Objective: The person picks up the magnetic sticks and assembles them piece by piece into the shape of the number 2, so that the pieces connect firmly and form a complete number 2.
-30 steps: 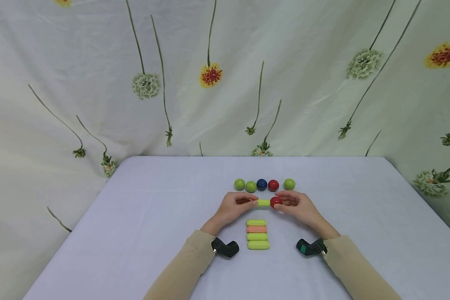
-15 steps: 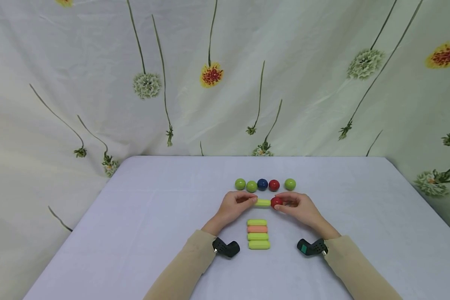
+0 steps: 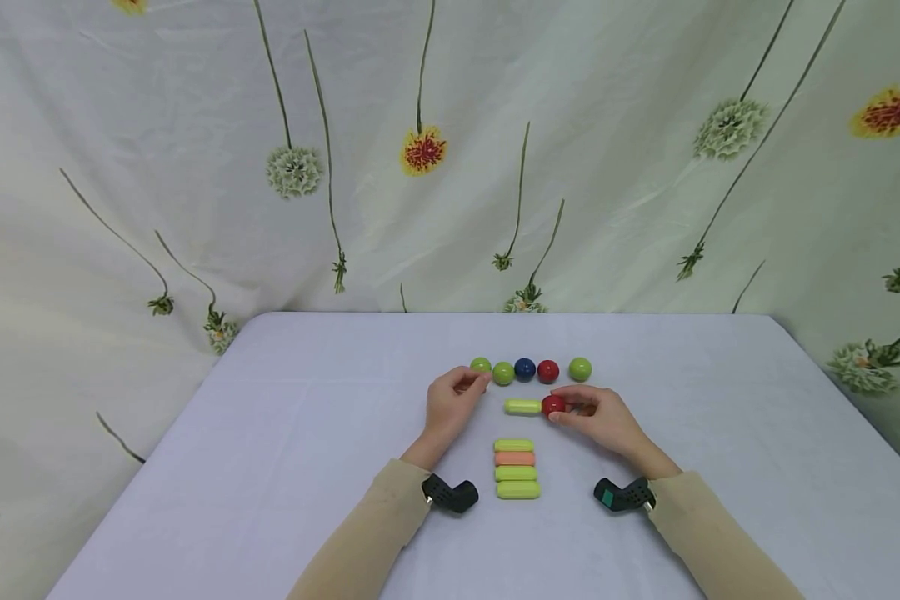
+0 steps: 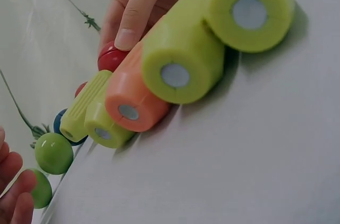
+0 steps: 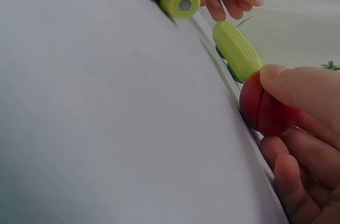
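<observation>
Yellow-green and ridged, a short rod (image 3: 522,407) is set end-on against a red ball (image 3: 552,406), which is pinched between the thumb and fingers of the right hand (image 3: 602,417). Nothing is seen to be held by the left hand (image 3: 450,406); its fingers are loosely bent, their tips just by the leftmost green ball (image 3: 480,364) in the far row. That row is continued rightward by a second green ball (image 3: 503,373), a blue ball (image 3: 525,370), another red ball (image 3: 548,372) and a third green ball (image 3: 581,369). Nearer, an orange rod (image 3: 514,458) is laid among three yellow-green rods (image 3: 517,490). Joining of rods and balls is judged to be in hand; next, a ball would need to be brought to the rod's free left end, with the red one held steady. No brand, label or writing can be read
</observation>
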The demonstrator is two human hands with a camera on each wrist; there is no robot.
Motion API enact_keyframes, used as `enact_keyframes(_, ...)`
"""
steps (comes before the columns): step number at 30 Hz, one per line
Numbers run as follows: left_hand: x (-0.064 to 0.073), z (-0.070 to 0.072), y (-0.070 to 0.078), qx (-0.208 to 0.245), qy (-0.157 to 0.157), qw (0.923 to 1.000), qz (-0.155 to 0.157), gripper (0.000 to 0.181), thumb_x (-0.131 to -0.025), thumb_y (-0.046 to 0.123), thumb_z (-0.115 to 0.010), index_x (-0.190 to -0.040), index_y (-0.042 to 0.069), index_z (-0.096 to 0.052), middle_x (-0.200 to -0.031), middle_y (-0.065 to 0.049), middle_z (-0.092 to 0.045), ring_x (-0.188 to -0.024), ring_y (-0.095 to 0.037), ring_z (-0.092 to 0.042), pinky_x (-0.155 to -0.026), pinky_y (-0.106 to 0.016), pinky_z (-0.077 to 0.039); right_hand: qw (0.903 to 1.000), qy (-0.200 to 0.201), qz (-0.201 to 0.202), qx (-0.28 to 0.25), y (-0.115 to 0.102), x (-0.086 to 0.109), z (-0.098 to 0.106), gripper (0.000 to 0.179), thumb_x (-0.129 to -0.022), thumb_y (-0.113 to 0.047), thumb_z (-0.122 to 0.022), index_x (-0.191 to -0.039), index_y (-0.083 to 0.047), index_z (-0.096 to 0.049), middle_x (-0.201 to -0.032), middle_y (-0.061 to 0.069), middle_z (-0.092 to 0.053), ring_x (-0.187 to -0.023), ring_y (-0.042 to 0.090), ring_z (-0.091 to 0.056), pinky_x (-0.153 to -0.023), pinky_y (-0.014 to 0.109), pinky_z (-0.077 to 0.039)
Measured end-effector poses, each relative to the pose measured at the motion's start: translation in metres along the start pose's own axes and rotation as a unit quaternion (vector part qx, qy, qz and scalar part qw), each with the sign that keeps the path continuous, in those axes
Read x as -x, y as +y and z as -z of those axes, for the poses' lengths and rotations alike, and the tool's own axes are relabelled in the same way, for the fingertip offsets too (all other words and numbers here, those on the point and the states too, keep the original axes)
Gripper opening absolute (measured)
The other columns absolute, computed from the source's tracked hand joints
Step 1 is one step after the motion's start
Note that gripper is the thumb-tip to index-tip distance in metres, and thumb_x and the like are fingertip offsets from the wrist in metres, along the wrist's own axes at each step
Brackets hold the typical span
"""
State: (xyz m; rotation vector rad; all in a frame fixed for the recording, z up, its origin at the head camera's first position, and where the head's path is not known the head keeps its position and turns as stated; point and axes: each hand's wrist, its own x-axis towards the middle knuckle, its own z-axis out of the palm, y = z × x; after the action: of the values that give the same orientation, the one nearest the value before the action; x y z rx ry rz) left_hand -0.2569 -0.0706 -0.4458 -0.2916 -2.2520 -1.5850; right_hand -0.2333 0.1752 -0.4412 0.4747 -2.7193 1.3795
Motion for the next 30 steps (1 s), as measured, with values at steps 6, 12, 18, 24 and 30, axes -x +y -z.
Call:
enact_keyframes(6,-0.006,0.003,-0.004,-0.012,0.058,0.9981,0.017,0.013,-0.084,0.021,-0.071,-0.084,0.007,-0.070,-0.079,-0.002,-0.068,-0.071,-0.013,-0.060,-0.065,-0.024,-0.049,1.0000,0.000,0.000,0.009,0.001,0.001,0.000,0.038,-0.081,-0.026,-0.075,-0.112,-0.006,-0.067,-0.094,0.001,-0.068,-0.083,0.015,-0.059,-0.070,0.025,-0.048)
enact_keyframes(12,-0.010,0.007,-0.007,-0.025,0.058,0.9978,0.017,0.015,-0.082,0.021,-0.073,-0.087,0.008,-0.069,-0.084,-0.002,-0.067,-0.076,-0.016,-0.062,-0.068,-0.027,-0.049,1.0000,-0.002,0.004,0.003,0.002,0.001,0.000,0.040,-0.081,-0.027,-0.075,-0.113,-0.005,-0.066,-0.095,0.002,-0.068,-0.083,0.015,-0.059,-0.070,0.025,-0.049)
enact_keyframes(18,-0.014,0.008,-0.009,-0.077,0.033,0.9964,0.008,0.024,-0.080,0.021,-0.075,-0.098,0.007,-0.068,-0.094,-0.007,-0.066,-0.085,-0.020,-0.062,-0.070,-0.030,-0.049,1.0000,0.000,0.004,0.000,0.003,0.001,-0.001,0.039,-0.081,-0.027,-0.075,-0.113,-0.006,-0.067,-0.094,0.001,-0.067,-0.082,0.015,-0.059,-0.070,0.025,-0.049)
enact_keyframes(24,-0.017,0.007,-0.010,-0.109,-0.007,0.9936,0.031,0.037,-0.081,0.026,-0.074,-0.113,0.010,-0.066,-0.106,-0.007,-0.065,-0.091,-0.020,-0.061,-0.074,-0.033,-0.050,1.0000,-0.002,0.004,-0.002,0.003,0.000,-0.001,0.039,-0.082,-0.027,-0.074,-0.113,-0.006,-0.066,-0.094,0.001,-0.067,-0.082,0.015,-0.058,-0.070,0.025,-0.048)
enact_keyframes(30,-0.020,0.008,-0.012,-0.128,-0.033,0.9909,0.024,0.041,-0.082,0.029,-0.073,-0.119,0.013,-0.064,-0.109,-0.007,-0.066,-0.082,-0.018,-0.060,-0.072,-0.030,-0.048,1.0000,-0.003,0.007,0.000,0.004,0.000,-0.001,0.038,-0.082,-0.027,-0.074,-0.113,-0.006,-0.066,-0.095,0.001,-0.067,-0.083,0.016,-0.058,-0.070,0.024,-0.048)
